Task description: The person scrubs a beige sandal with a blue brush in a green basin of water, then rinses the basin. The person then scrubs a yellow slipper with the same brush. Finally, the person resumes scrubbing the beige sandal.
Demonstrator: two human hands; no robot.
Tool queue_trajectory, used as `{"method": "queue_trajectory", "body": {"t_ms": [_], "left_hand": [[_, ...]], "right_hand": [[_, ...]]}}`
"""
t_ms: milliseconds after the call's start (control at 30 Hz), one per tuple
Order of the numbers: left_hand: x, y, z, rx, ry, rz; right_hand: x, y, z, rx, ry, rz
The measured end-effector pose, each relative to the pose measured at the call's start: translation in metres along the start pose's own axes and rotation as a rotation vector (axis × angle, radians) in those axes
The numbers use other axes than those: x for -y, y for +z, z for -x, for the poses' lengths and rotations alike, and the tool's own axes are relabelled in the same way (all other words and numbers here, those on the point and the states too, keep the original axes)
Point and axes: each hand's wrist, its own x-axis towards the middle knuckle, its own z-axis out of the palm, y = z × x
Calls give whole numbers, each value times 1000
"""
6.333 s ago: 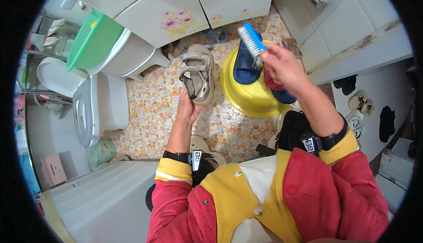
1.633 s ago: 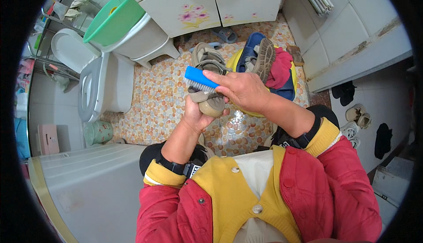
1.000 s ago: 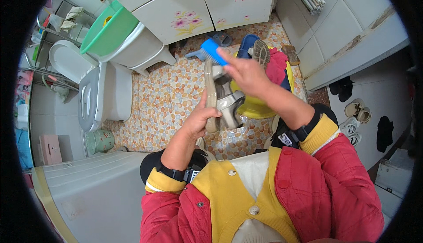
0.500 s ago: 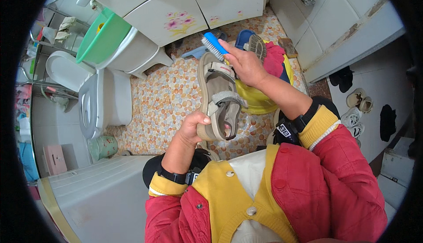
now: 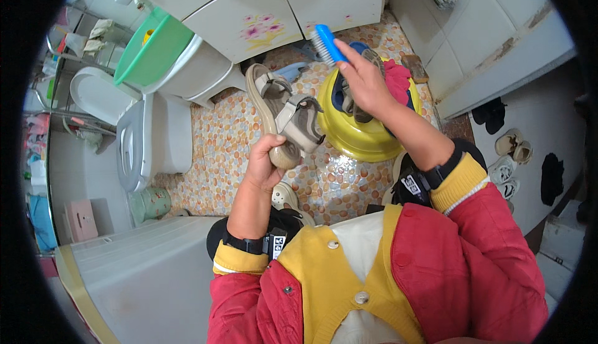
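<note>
My left hand [image 5: 263, 166] grips a beige-grey strap sandal [image 5: 288, 118] by its heel, with the toe pointing up and away. In my right hand [image 5: 367, 85] is a blue scrub brush [image 5: 327, 43] with white bristles, raised to the right of the sandal's toe and apart from it. Below my right hand a yellow basin [image 5: 358, 148] stands on the floor. Inside it lie dark footwear [image 5: 352, 108], partly hidden by my hand, and a pinkish-red cloth [image 5: 397, 82].
A white cabinet [image 5: 249, 17] with painted flowers stands ahead. To the left are a green basin [image 5: 149, 51] on a white stool [image 5: 215, 73] and a grey-lidded toilet-like seat [image 5: 134, 144]. Several shoes [image 5: 507, 169] lie beyond the doorway at right.
The sandal has moved left and tilted, away from the yellow basin, which shows more now. The brush has risen up and to the right, off the sandal's toe area.
</note>
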Motion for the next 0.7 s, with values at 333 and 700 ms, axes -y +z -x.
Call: {"method": "queue_trajectory", "body": {"t_ms": [333, 700], "left_hand": [[8, 25, -1, -208, 247, -710], [-13, 33, 7, -580, 440, -1316]], "right_hand": [[42, 12, 22, 129, -258, 617], [54, 12, 34, 419, -280, 607]]}}
